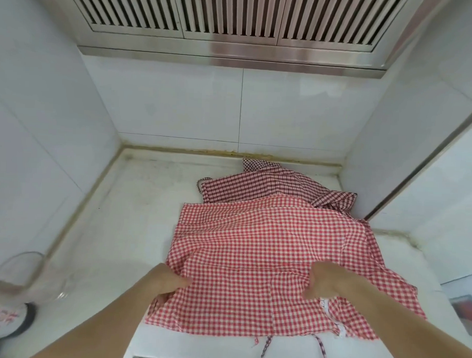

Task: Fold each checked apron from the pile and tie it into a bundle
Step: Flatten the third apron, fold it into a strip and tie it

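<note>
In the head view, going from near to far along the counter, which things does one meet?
Left hand and right hand gripping the red-and-white checked apron → darker maroon checked apron → white tiled back wall → steel slatted hood.

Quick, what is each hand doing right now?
Left hand: grips the left edge of the red checked apron.
Right hand: pinches a fold of the same apron.
</note>
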Available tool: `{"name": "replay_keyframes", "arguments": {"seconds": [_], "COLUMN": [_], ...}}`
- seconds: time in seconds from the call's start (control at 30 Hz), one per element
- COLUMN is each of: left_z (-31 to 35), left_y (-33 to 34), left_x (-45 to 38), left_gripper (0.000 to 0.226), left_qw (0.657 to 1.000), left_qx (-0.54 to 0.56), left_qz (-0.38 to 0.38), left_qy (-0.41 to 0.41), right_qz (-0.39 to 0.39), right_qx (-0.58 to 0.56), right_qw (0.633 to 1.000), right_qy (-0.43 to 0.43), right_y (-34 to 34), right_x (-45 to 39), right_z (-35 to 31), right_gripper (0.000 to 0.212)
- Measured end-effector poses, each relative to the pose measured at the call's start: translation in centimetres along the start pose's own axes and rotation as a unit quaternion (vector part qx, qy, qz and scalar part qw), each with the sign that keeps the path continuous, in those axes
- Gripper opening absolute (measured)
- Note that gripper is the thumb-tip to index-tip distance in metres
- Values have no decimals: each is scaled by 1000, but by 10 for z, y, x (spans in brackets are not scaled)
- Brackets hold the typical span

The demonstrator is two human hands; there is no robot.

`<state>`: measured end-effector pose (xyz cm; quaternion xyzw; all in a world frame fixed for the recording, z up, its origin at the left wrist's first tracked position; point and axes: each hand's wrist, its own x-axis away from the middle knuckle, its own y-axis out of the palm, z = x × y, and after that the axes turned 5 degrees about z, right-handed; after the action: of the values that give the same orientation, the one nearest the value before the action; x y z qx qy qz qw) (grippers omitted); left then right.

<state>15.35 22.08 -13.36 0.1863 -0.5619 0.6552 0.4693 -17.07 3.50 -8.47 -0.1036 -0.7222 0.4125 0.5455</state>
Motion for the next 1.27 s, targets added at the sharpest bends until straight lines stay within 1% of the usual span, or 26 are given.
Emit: {"name": "replay_keyframes", "arguments": {"seconds": [0.07, 0.13, 0.17, 0.2, 0.27, 0.3, 0.37, 0.4, 0.47, 0.5, 0.57, 0.63, 0.67, 0.73, 0.77, 0.83, 0.93, 1.0, 1.07, 1.1, 1.17, 1.2, 1.23, 1.27], "left_z": [-2, -2, -3, -2, -1, 0, 6, 8, 16, 20, 27, 32, 33, 36, 38, 44, 52, 55, 55, 53, 48, 47, 46, 47], "left_y": [-5, -8, -9, -11, -12, -15, -19, -20, -26, -29, -38, -45, -48, -55, -58, -64, -65, -63, -59, -56, -50, -46, -44, -43], "left_x": [-5, -8, -10, -12, -16, -19, -22, -24, -29, -31, -36, -44, -47, -53, -55, -62, -71, -80, -87, -91, -95, -95, -93, -91], "left_gripper": [79, 75, 76, 79, 83, 80, 70, 66, 58, 54, 50, 46, 42, 30, 23, 14, 9, 12, 17, 27, 67, 81, 88, 89], "left_qw": [990, 970, 959, 946, 920, 907, 893, 895, 902, 905, 909, 915, 917, 914, 911, 909, 925, 935, 954, 965, 980, 982, 982, 982], "left_qx": [142, 240, 282, 320, 387, 415, 440, 437, 427, 422, 413, 398, 393, 398, 402, 399, 334, 271, 197, 158, 109, 115, 134, 154], "left_qz": [8, -19, -33, -42, -55, -68, -92, -93, -58, -37, -8, 17, 27, 34, 37, 58, 141, 194, 199, 190, 166, 148, 130, 109], "left_qy": [-16, -18, -20, -22, -35, -35, -19, -3, 33, 45, 55, 56, 61, 73, 83, 101, 117, 119, 107, 87, 22, -3, -16, -20], "right_qz": [132, 261, 297, 305, 276, 258, 232, 230, 230, 228, 235, 223, 210, 198, 210, 242, 264, 263, 270, 278, 297, 299, 298, 299], "right_qx": [-45, -99, -101, -89, -55, -47, -26, -6, 46, 66, 73, 22, -19, -106, -132, -142, -121, -129, -135, -133, -109, -93, -80, -74], "right_qw": [989, 958, 947, 945, 955, 960, 970, 972, 972, 971, 969, 975, 977, 973, 968, 960, 957, 956, 952, 950, 946, 947, 948, 948], "right_qy": [-40, -69, -73, -81, -96, -97, -69, -45, -9, -1, 0, -8, -20, -45, -45, -24, 11, 27, 41, 50, 68, 74, 80, 82], "right_y": [-16, -30, -35, -40, -50, -56, -66, -70, -81, -85, -94, -100, -104, -110, -114, -121, -120, -117, -110, -107, -100, -98, -96, -96], "right_x": [-6, -19, -27, -33, -39, -42, -51, -54, -58, -59, -63, -68, -70, -75, -76, -82, -87, -95, -103, -106, -111, -112, -113, -115], "right_z": [-12, -21, -24, -28, -34, -39, -48, -52, -59, -62, -68, -72, -73, -72, -71, -67, -65, -67, -69, -69, -70, -70, -71, -72], "right_gripper": [27, 10, 19, 32, 54, 63, 70, 71, 69, 64, 49, 32, 28, 25, 25, 26, 26, 27, 27, 29, 37, 40, 41, 39]}}
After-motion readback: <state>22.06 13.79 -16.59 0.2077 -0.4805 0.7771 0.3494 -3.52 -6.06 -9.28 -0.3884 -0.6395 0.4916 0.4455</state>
